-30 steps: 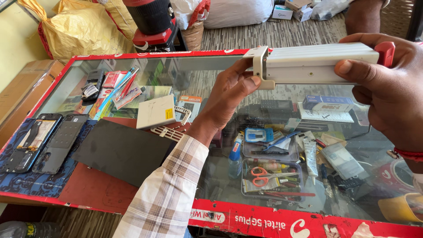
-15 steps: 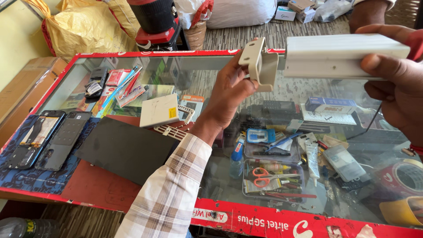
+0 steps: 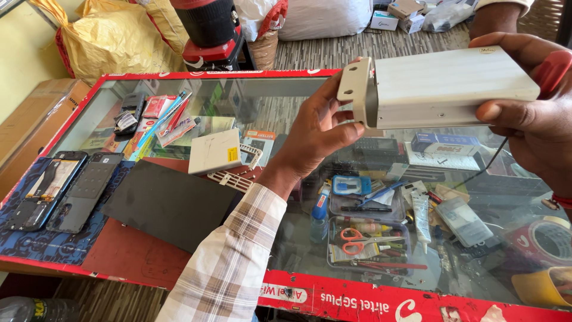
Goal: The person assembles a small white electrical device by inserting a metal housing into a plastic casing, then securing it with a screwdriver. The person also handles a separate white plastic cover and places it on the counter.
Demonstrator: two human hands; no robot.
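The person holds a long white box (image 3: 444, 86) up in the air, above the far edge of a glass counter (image 3: 280, 89) with a red rim. The right hand (image 3: 530, 119) is wrapped around the right end of the box and grips it. The left hand (image 3: 316, 128) holds the beige end cap (image 3: 356, 89) on the left end, with the thumb under it and the fingers behind it.

It looks like the cap is being fitted on or pulled off; the pictures do not tell which. The next move seems to need a firm hold on the box while the cap goes straight along it.

On the counter's left side lie two open phones (image 3: 59, 191), a black sheet (image 3: 170, 203) and a small white box (image 3: 215, 152). Under the glass are scissors (image 3: 363, 235) and a tube (image 3: 420, 214).
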